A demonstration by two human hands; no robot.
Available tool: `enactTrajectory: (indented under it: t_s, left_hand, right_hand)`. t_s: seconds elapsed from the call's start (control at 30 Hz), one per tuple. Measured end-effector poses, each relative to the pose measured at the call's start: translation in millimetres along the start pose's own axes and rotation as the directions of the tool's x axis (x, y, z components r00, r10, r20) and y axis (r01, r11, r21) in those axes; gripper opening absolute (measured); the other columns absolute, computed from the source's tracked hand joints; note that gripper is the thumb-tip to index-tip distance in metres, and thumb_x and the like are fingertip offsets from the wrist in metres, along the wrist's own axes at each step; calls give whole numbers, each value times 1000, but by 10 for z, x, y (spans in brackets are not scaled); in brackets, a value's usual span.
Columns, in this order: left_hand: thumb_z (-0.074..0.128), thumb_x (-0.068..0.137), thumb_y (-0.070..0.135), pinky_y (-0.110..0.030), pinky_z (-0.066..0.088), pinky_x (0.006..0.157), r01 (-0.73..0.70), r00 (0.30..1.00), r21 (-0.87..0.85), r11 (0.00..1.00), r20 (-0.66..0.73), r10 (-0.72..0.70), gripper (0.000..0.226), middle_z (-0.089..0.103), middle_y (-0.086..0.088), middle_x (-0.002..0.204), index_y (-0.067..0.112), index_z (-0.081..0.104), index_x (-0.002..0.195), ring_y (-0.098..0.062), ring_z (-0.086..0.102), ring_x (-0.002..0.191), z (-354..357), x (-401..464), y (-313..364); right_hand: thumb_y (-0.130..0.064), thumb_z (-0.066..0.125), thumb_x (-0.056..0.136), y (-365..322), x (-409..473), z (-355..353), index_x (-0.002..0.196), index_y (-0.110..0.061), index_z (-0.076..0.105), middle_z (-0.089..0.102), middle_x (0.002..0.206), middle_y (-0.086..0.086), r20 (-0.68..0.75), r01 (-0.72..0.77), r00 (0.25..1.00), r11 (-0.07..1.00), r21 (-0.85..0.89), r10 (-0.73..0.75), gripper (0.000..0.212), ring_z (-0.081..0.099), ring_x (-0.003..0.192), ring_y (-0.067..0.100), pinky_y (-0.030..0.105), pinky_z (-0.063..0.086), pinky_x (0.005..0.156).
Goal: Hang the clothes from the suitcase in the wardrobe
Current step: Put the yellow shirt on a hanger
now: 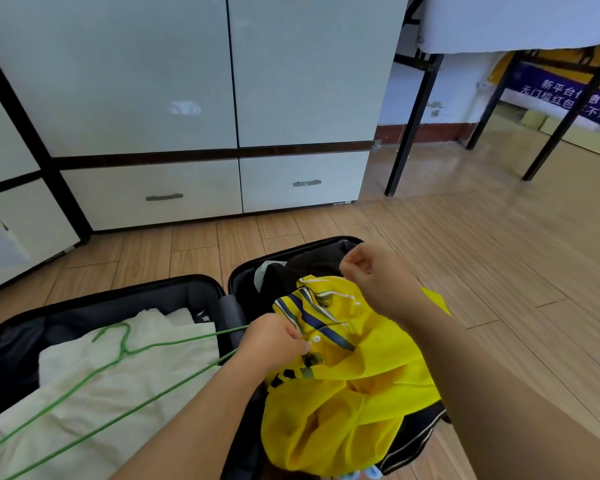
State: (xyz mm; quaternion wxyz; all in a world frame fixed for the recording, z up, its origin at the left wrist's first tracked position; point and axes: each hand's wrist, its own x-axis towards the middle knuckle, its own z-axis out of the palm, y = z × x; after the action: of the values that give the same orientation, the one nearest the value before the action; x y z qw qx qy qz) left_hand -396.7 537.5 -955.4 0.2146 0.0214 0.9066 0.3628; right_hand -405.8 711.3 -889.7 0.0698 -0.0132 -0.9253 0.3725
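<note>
The left hand [274, 341] pinches the striped collar of a yellow shirt [354, 393], by a white button, and seems to hold the end of a green wire hanger [118, 355] there too; how the fingers close on the wire cannot be told. The right hand [374, 275] grips the shirt's far edge, fingers curled, lifted a little. The shirt is bunched over dark clothes [312, 261] in the right half of an open black suitcase [201, 289] on the wooden floor [499, 271]. The hanger stretches across a white garment [118, 393] in the left half. Beyond stands the white wardrobe [187, 81], doors and drawers closed.
</note>
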Motion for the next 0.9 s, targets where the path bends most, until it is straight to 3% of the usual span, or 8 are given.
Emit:
enactTrajectory:
  t_s: [0.1,0.23,0.37,0.47,0.6,0.7,0.8,0.9]
  left_hand:
    - [65,88,24,-33,53,79,-32,987,123,992,162,12,17,67,-6,94,12,74,97,-19,62,85,104,-38,25]
    - [57,93,27,-32,42,63,-89,960,314,945,281,-3,19,53,-10,83,9,63,89,-21,50,70,208,-56,-13]
    - [51,98,33,-23,33,44,157,938,-167,973,333,-95,25,56,-10,78,10,61,97,-17,44,53,170,-77,-70]
    - [46,101,27,-20,32,43,128,975,-459,879,219,-28,18,53,-5,76,22,60,112,-11,41,52,-57,1,56]
    - [54,95,17,-26,44,61,-65,990,-859,508,9,141,54,64,-6,84,33,36,143,-14,56,69,-655,55,303]
    - [56,93,27,-35,55,70,17,975,-909,416,106,193,33,65,-16,108,14,53,123,-22,65,79,-905,-12,468]
    - [65,89,19,-27,55,52,103,994,-886,452,70,-89,27,65,-10,77,1,61,109,-17,62,58,-635,-22,478]
    - [64,90,16,-35,54,55,296,943,-948,117,270,-192,20,67,-14,66,-4,67,93,-23,65,56,-376,-81,438]
  right_hand:
    - [-20,65,89,44,-138,241,111,-22,62,64,109,-5,154,104,986,967,-231,-69,23,59,103,14,31,48,89]
    - [-19,43,99,316,-399,592,124,-24,54,60,119,2,300,241,954,641,-729,-17,27,50,115,24,37,34,99]
    - [-21,47,96,172,-165,362,103,-14,58,59,101,6,7,29,1000,903,-429,-29,15,57,94,25,30,36,72]
    - [-18,51,94,-143,-10,55,98,-16,57,54,91,-4,-165,110,978,986,-125,-130,7,49,82,13,26,31,65]
    - [-19,55,92,-417,-139,-102,89,-24,50,44,80,-20,-260,342,903,939,-42,-341,8,43,76,0,11,33,65]
    - [-24,51,88,-373,-248,69,87,-24,51,45,81,-16,-218,391,884,909,-146,-415,1,41,76,7,17,32,67]
    - [-25,52,88,-337,-240,192,92,-17,57,49,87,-9,-232,356,890,916,-186,-393,11,45,80,15,28,34,72]
    - [-21,58,89,-351,-210,184,94,-18,57,49,88,-12,-173,382,898,912,-148,-404,5,47,80,10,27,39,68]
